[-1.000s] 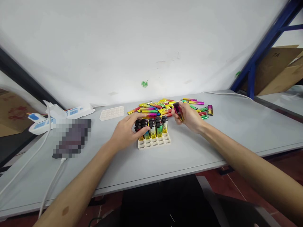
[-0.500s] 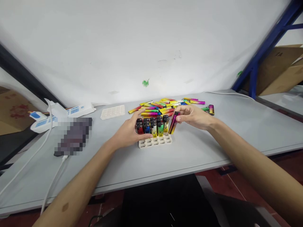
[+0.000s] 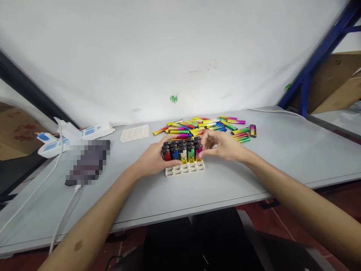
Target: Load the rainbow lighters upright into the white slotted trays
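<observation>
Several lighters with black tops stand upright in rows in a cream holder [image 3: 185, 169], whose front slots hold nothing. My left hand [image 3: 153, 160] wraps round the left end of the group, thumb in front of the red lighter [image 3: 166, 154] and blue lighter [image 3: 175, 153], other fingers behind. On the right end, my right hand [image 3: 221, 146] grips a purple and yellow lighter [image 3: 199, 149], thumb on its front; the lighter stands in line with the front row. Its fingers partly hide the back of that end. Behind the hands lies a loose pile of shiny lighters [image 3: 197, 123].
A second cream holder [image 3: 134, 133] lies at the back left. Further left are a power strip [image 3: 93, 131], a blurred-out dark object [image 3: 88, 162] and a white cable [image 3: 66, 210]. One short lighter [image 3: 253, 130] lies right of the pile. A white wall closes the back.
My right hand has moved left and down with the purple lighter, from a tilted hold beside the holder to upright at the front row's right end. My left hand stays put.
</observation>
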### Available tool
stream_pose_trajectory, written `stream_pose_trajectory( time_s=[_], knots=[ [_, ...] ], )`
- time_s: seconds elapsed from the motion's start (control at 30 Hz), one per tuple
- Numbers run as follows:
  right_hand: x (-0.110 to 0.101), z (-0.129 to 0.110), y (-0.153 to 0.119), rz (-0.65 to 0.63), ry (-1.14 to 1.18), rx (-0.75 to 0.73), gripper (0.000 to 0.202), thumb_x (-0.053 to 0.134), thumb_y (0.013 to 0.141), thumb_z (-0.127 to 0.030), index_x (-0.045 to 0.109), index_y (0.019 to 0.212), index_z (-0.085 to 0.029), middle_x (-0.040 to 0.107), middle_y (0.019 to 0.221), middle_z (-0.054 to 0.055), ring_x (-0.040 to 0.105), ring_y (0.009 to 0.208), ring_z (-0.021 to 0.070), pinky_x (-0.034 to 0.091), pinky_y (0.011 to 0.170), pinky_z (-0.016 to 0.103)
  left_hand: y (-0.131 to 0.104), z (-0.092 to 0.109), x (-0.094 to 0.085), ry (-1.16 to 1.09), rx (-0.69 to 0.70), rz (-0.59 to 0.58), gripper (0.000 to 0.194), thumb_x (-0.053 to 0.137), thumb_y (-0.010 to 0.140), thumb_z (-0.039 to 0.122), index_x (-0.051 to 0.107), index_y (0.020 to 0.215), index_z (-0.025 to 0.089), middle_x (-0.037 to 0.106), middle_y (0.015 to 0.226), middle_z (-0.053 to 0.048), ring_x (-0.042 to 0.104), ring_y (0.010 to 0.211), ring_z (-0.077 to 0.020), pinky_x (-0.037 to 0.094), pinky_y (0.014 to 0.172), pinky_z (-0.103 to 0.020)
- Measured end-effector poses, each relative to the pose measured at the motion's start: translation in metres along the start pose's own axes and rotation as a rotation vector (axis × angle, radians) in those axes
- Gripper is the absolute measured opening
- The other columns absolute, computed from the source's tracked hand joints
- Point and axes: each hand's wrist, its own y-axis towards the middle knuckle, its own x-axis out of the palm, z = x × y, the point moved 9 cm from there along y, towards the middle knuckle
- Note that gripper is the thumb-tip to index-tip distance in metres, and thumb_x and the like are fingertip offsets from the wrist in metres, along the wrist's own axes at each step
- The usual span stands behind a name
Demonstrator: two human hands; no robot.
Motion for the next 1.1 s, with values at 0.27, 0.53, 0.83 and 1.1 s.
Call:
stream_pose_trajectory(
  time_s=[0.27,0.53,0.83,1.1],
  knots=[
    [-0.041,0.011,0.002,0.215,-0.347,0.112,0.054,0.035,0.099,-0.061,0.052,0.068,-0.020,0.059,0.067,0.003,0.053,0.061,0.0159,0.037,0.061,0.031,0.001,-0.003,-0.002,0.075,-0.041,-0.010,0.068,0.073,0.074,0.063,0.052,0.129,0.028,0.073,0.115,-0.002,0.070,0.100,-0.0259,0.055,0.079,-0.036],
    [-0.104,0.063,-0.018,0.316,-0.937,0.614,0.037,0.054,0.090,-0.054,0.061,0.071,-0.023,0.065,0.072,0.008,0.058,0.070,0.0248,0.034,0.062,0.035,0.001,-0.006,-0.001,0.088,-0.033,-0.010,0.069,0.071,0.074,0.065,0.053,0.129,0.028,0.072,0.118,-0.004,0.069,0.103,-0.0274,0.054,0.083,-0.038],
    [-0.049,0.039,0.003,0.164,-0.744,0.270,0.038,0.049,0.094,-0.051,0.055,0.068,-0.023,0.067,0.068,0.006,0.056,0.064,0.0215,0.033,0.058,0.033,0.001,-0.003,-0.003,0.104,-0.016,0.013,0.067,0.070,0.074,0.067,0.056,0.126,0.027,0.074,0.109,-0.005,0.070,0.094,-0.0269,0.054,0.078,-0.038],
    [-0.059,0.046,-0.001,0.230,-0.788,0.305,0.043,0.068,0.077,-0.062,0.050,0.075,-0.023,0.069,0.076,0.005,0.058,0.068,0.0226,0.032,0.055,0.032,0.001,-0.005,-0.002,0.127,-0.025,0.004,0.068,0.069,0.074,0.068,0.055,0.126,0.027,0.074,0.108,-0.004,0.071,0.092,-0.0265,0.054,0.075,-0.036]
  ],
)
